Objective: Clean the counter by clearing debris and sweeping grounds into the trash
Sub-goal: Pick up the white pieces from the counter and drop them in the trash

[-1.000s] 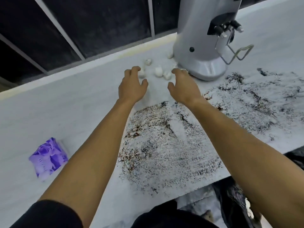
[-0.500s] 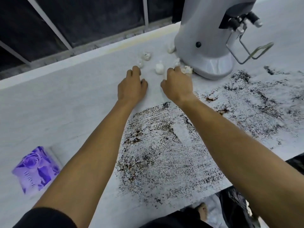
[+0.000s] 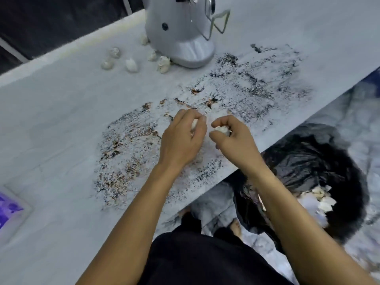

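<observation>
Dark coffee grounds [image 3: 242, 93] are smeared across the white marble counter [image 3: 61, 112]. My left hand [image 3: 183, 138] grips a small white paper wad [image 3: 194, 124] over the grounds. Beside it, my right hand [image 3: 232, 138] holds another crumpled white wad [image 3: 222, 130]. Several more white wads [image 3: 131, 64] lie at the back by the grinder base. A trash bin lined with a black bag [image 3: 308, 161] stands below the counter's front edge at right, with white paper scraps [image 3: 320, 200] inside.
A silver coffee grinder [image 3: 181, 36] with a wire fork stands at the back of the counter. A purple tissue packet [image 3: 8, 210] lies at the far left edge. Dark panels run behind the counter. Marble floor shows below, with my foot near the bin.
Both hands have pulled back from the wads by the grinder to the counter's front, each now holding a white wad. The view has swung right and down, revealing the trash bin.
</observation>
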Demonstrator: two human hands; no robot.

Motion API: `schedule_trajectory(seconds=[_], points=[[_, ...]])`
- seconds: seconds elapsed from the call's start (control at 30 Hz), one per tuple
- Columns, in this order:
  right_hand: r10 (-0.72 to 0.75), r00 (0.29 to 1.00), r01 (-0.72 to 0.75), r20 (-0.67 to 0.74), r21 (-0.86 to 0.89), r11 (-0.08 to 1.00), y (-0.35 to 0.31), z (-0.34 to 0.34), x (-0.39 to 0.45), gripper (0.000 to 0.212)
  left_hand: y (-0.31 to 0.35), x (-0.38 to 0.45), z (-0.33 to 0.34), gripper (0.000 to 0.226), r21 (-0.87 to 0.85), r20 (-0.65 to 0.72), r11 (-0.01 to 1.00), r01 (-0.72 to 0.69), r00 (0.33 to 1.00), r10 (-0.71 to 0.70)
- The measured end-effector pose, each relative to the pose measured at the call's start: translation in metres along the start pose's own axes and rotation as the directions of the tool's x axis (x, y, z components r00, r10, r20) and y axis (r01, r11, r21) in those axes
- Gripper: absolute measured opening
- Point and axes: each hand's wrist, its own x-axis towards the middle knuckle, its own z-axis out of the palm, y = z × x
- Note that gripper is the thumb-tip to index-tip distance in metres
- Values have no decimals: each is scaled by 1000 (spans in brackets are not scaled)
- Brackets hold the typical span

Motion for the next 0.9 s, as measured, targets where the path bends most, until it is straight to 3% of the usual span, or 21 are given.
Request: schedule_trajectory(seconds=[0.2,0.3,0.43,0.57,0.73,0.9], points=[[69,988,-76,-140,-49,996,97,-76,-73,12,64,-64,80,21,-47,218,985,-165,961,171],[134,971,-154,-200,-88,984,156,-102,-102,14,77,-100,126,22,-80,352,987,-141,922,160],[268,944,-286,-192,-73,955,217,-122,-118,10,75,-135,179,19,-3,461,995,-101,883,91],[307,939,-322,-156,-87,943,251,-139,-115,20,79,-150,221,23,80,488,996,-43,873,-2],[291,956,-284,22,-168,944,258,-152,-104,68,85,-155,238,46,280,428,949,142,867,-256],[347,937,-327,51,-231,916,270,-177,-105,60,82,-160,216,49,274,360,949,154,899,-250]])
